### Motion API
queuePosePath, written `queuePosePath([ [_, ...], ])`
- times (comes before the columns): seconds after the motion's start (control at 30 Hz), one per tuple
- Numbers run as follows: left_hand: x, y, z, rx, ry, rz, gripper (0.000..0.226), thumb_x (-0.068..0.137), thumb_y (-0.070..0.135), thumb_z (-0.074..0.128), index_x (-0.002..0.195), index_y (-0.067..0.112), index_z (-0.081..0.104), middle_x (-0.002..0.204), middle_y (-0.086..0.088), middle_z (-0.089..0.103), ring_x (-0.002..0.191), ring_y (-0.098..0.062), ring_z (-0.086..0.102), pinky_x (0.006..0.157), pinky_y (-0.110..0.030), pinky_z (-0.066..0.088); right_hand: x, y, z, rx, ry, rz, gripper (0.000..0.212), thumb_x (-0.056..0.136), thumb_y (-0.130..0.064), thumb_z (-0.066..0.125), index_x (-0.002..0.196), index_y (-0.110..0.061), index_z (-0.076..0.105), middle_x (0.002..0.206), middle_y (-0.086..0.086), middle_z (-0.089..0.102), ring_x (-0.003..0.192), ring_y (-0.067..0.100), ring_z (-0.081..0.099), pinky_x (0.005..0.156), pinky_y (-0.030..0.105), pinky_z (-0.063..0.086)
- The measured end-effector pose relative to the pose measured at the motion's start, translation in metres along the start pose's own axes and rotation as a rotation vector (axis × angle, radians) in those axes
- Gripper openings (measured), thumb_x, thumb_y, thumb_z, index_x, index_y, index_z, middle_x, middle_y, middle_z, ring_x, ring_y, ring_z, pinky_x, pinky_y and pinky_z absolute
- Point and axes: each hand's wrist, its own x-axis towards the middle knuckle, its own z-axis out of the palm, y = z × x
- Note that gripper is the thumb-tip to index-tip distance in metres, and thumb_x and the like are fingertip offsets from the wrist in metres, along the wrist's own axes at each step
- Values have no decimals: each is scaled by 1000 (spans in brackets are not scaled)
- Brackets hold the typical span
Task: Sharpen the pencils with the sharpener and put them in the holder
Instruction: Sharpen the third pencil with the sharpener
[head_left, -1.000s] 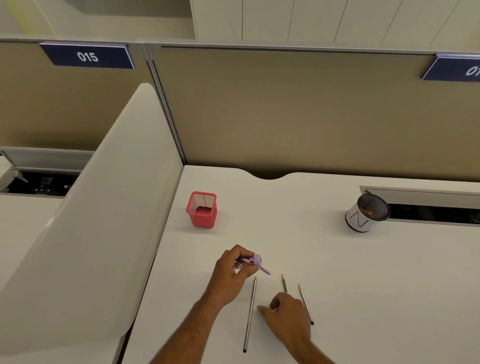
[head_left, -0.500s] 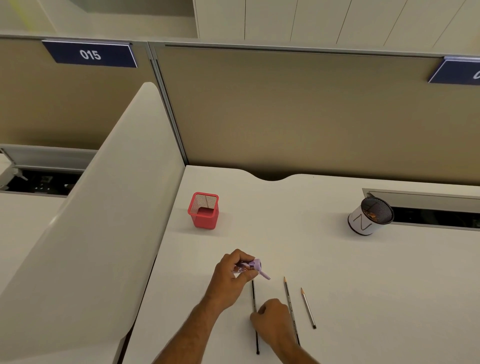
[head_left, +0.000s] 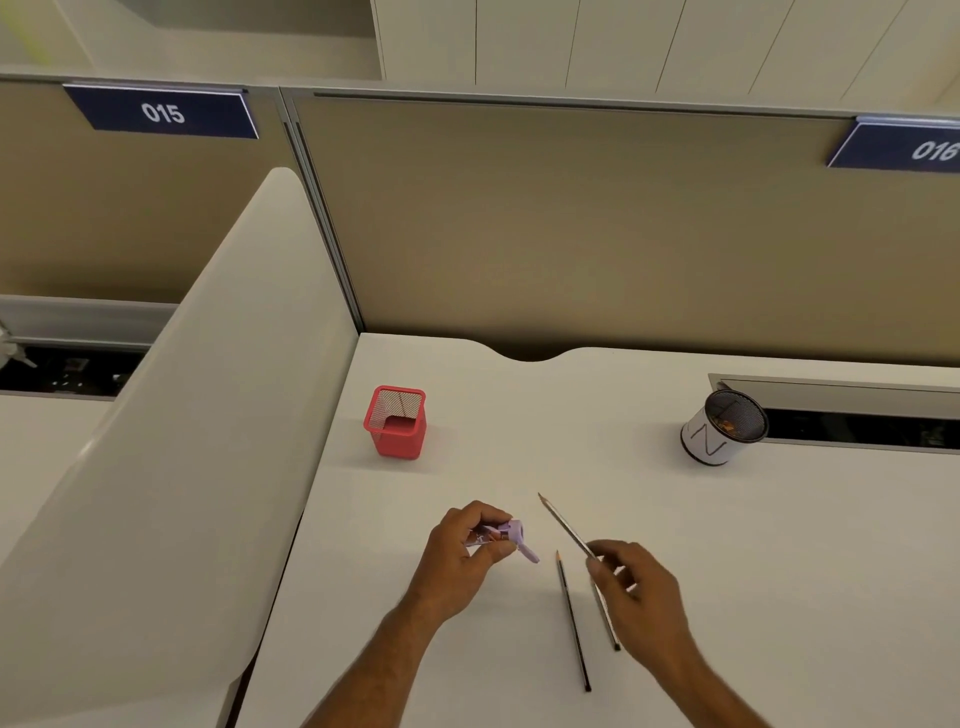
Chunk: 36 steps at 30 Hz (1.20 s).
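Note:
My left hand is closed around a small purple sharpener, held just above the white desk. My right hand pinches a pencil lifted off the desk, its tip pointing up and left toward the sharpener, a short gap apart. A dark pencil lies on the desk between my hands. Another pencil lies partly hidden under my right hand. A red mesh holder stands at the back left.
A round black mesh cup with a white wrap sits at the back right, beside a cable slot. A tan partition closes the back, and a white side divider runs along the left.
My right hand picked one pencil up from the desk and raised it toward the sharpener. My left hand kept holding the sharpener in about the same place.

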Motion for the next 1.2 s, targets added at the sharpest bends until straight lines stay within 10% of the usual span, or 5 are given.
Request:
queuePosePath([
  [0.63, -6, 26, 3, 31, -76, 44, 13, 85, 23, 74, 94, 31, 70, 99, 8, 71, 95, -5, 62, 79, -10, 46, 15, -3, -50, -355, -68, -508, 26, 72, -13, 82, 93, -25, 72, 81, -15, 63, 72, 2, 60, 63, 19, 54],
  [0.93, -5, 65, -11, 57, -277, 68, 7, 89, 32, 68, 92, 26, 66, 95, 0, 75, 92, -22, 67, 83, -38, 55, 23, -22, -77, -536, 137, -1039, 16, 83, -23, 75, 96, -14, 80, 77, -6, 73, 51, 20, 53, 46, 27, 45],
  [1.2, -6, 102, -22, 51, -282, 154, 11, 89, 22, 71, 98, 18, 67, 93, 5, 71, 83, -8, 64, 72, -16, 51, 23, -59, -103, -653, 136, -1218, 16, 82, -15, 75, 94, -5, 79, 72, 1, 71, 46, 24, 45, 43, 29, 39],
])
